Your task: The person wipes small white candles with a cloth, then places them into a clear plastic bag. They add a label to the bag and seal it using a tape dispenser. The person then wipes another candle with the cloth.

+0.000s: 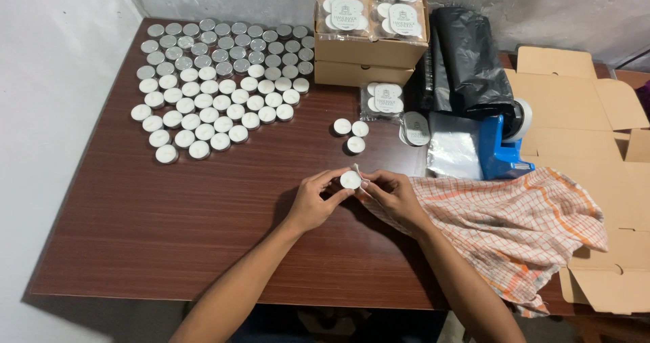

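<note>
I hold one white tealight [350, 179] between both hands above the middle of the brown bench [203, 228]. My left hand [313, 201] pinches its left edge with thumb and fingertips, and my right hand [393, 195] grips its right edge together with a corner of the orange checked cloth [514, 221], which trails off to my right. Just beyond my hands three loose tealights [351, 134] lie close together. At the far left a large cluster of tealights [220, 86] covers the bench in rows. Stacked cardboard boxes [369, 48] of packed candles stand at the back, beside a black plastic bag [467, 62], a blue tape dispenser [504, 143] and flattened cardboard [596, 153].
</note>
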